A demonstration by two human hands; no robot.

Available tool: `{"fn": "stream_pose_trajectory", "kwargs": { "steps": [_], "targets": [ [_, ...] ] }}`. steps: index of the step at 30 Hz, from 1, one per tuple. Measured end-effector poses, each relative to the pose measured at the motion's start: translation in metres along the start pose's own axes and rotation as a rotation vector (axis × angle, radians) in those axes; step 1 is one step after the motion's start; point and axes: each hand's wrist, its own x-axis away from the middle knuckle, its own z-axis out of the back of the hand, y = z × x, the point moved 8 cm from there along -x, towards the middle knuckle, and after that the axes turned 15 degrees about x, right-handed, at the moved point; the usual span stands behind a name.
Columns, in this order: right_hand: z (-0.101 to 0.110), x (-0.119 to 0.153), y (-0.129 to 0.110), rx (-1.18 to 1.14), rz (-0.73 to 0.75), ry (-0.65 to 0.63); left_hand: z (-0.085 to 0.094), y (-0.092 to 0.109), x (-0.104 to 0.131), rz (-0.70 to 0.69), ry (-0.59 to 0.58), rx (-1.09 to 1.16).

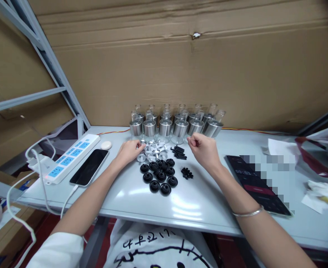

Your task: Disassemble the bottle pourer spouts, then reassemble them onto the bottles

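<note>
My left hand rests closed on the table, its fingertips beside a pile of small silver and clear parts. What it holds, if anything, is hidden. My right hand is a fist right of the small black sticks; nothing shows in it. Between my forearms lie several round black caps and a little heap of tiny black pieces. Behind them, rows of steel-banded glass containers with clear necks stand against the cardboard.
On the left are a white power strip, a black phone on a cable, and a round white object. A tablet with a timer, papers and crumpled tissue lie right. Cardboard stands behind.
</note>
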Motion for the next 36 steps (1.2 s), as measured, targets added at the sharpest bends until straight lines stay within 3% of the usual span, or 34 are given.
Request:
{"fn": "stream_pose_trajectory", "kwargs": {
  "steps": [4, 9, 13, 19, 23, 26, 30, 36],
  "targets": [
    [0.001, 0.001, 0.001, 0.040, -0.020, 0.004, 0.002, -0.002, -0.002, -0.002, 0.009, 0.013],
    [0.006, 0.001, 0.006, 0.089, -0.080, 0.045, 0.023, 0.001, -0.002, -0.061, 0.131, 0.060],
    [0.009, 0.001, 0.007, 0.066, -0.112, 0.059, 0.035, 0.026, 0.006, -0.282, 0.240, 0.079],
    [0.007, 0.001, 0.005, -0.044, -0.186, 0.023, 0.022, 0.070, 0.028, -0.587, 0.147, 0.037],
    [0.003, 0.002, 0.000, -0.199, -0.209, -0.028, 0.021, 0.090, 0.044, -0.755, 0.186, 0.061],
    [-0.003, 0.002, -0.006, -0.412, -0.218, -0.101, 0.019, 0.098, 0.052, -0.825, 0.204, 0.105],
    [-0.014, 0.004, -0.025, -0.696, -0.165, -0.299, 0.012, 0.101, 0.055, -0.813, 0.154, 0.156],
    [-0.027, 0.012, -0.041, -0.857, -0.149, -0.482, 0.012, 0.103, 0.058, -0.816, 0.156, 0.217]
  ]
}}
